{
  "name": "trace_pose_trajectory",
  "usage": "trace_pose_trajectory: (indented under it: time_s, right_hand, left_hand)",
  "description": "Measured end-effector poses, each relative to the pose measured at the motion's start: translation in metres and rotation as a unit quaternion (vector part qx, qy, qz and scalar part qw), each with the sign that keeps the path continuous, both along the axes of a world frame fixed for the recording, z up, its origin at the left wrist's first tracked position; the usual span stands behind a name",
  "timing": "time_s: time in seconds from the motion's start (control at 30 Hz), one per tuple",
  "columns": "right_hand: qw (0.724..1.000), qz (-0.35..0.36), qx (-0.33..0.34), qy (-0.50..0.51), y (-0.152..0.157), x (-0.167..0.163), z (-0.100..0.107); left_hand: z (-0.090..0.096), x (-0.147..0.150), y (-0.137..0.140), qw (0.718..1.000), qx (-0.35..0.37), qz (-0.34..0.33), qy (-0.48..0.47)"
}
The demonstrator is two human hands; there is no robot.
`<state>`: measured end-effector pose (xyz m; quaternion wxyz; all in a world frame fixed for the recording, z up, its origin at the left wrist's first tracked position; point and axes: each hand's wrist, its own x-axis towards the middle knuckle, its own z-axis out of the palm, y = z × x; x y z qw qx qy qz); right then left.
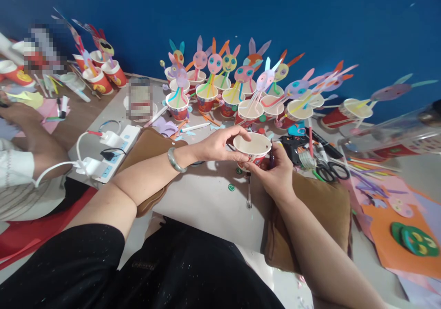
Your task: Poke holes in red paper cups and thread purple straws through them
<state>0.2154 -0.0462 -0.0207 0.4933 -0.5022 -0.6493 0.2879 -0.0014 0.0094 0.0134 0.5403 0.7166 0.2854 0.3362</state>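
Observation:
A red-and-white paper cup [253, 144] is held in front of me, its open mouth tilted up toward me. My left hand [220, 144] grips it from the left, thumb low on the outside and fingers at the far rim. From the right, my right hand [277, 171] has its thumb against the cup's lower wall. A dark slim object [272, 156] shows by the right fingers; I cannot make out its kind. Near the right rim the cup has a small dark spot [266, 147]. Below lie a small green paper piece [231, 188] and a clear-handled slim tool [249, 199].
Several paper cups with rabbit-faced paper figures [215, 65] line the blue wall. Brown cushions [320, 212] lie under both forearms. A power strip [119, 153] is at left, scissors [332, 171] and coloured paper [396, 240] at right. Another person's arm [34, 134] is at far left.

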Motion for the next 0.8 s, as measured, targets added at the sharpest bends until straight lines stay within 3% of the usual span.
trace_pose_trajectory:
  time_s: [0.2, 0.4, 0.53, 0.63, 0.8]
  right_hand:
    - [0.992, 0.052, -0.082, 0.076, -0.003, -0.005, 0.001]
    - [0.99, 0.045, -0.098, 0.095, -0.002, -0.005, 0.001]
    - [0.991, 0.047, -0.09, 0.088, 0.0, -0.005, 0.001]
    - [0.996, 0.036, -0.068, 0.055, 0.002, -0.004, -0.002]
    - [0.997, -0.052, 0.053, -0.01, 0.002, 0.005, -0.006]
  left_hand:
    - [-0.001, -0.001, 0.003, 1.0, -0.006, -0.006, 0.006]
    - [-0.002, 0.001, 0.005, 0.999, 0.027, -0.023, -0.024]
    - [-0.005, 0.001, 0.004, 0.999, 0.006, -0.036, -0.04]
    - [-0.005, 0.001, 0.003, 0.998, -0.023, -0.041, -0.048]
    - [-0.006, -0.001, 0.008, 0.998, -0.018, -0.01, -0.053]
